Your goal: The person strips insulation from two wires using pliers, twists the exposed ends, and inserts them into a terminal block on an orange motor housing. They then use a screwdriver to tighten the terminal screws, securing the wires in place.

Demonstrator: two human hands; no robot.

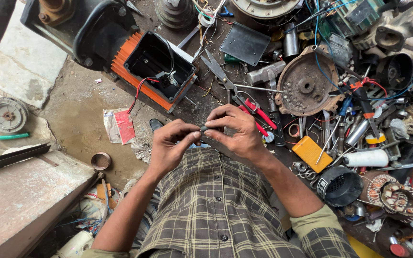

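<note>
Seeing two hands, one pair of scissors, one orange box, one white roll, two copper windings, one round rusty cover.

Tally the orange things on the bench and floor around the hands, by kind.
Orange finned motor housing: 1
Flat orange block: 1
Orange-handled tool: 1
Total: 3
</note>
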